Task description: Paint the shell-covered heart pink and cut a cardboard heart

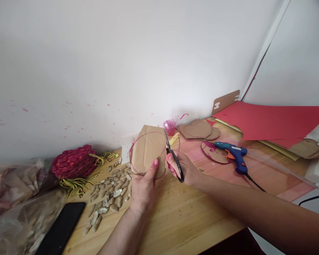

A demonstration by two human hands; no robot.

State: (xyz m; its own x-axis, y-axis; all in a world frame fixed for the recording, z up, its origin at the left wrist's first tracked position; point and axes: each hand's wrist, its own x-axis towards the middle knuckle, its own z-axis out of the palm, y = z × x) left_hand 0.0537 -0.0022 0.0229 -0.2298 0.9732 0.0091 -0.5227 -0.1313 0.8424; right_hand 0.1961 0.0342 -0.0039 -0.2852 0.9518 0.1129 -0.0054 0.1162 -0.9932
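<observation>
In the middle of the head view, my left hand (145,186) grips the lower edge of a piece of cardboard (147,148), its thumb on the front face. A purple curved line is drawn on the cardboard, and part of its outline looks trimmed along that line. My right hand (184,168) is closed round the black handles of a pair of scissors (179,168). The blades point up and away, along the right edge of the cardboard. Whether they are parted I cannot make out.
Peanut shells (114,187) lie left of my hands, near a magenta woven bundle (73,162) and a black phone (62,226). A pink-stained cup (169,126) stands by the wall. Rightward are cardboard pieces (198,129), a blue glue gun (235,154) with a cord and red paper (268,120).
</observation>
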